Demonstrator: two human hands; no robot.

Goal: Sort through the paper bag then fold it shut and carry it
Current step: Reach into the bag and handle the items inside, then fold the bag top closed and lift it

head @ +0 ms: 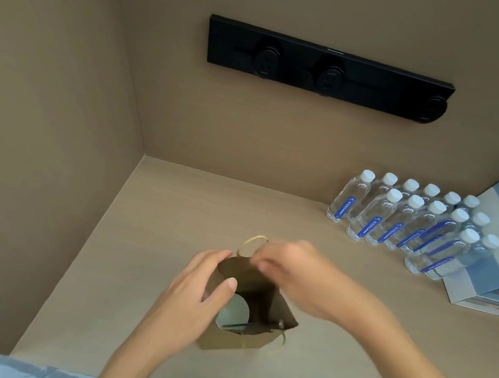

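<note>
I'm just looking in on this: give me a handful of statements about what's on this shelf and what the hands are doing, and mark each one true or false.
1. The paper bag is open at the top. True.
2. The left hand holds the bag's rim with the thumb inside. True.
3. The right hand is lifting one of the water bottles. False: it is at the bag's far edge, by the looped handle; the bottles stand apart to the right.
4. The bottles have red caps. False: the caps are white.
5. A black socket strip is fixed to the back wall. True.
6. The bag hangs in mid-air. False: it rests on the shelf.
</note>
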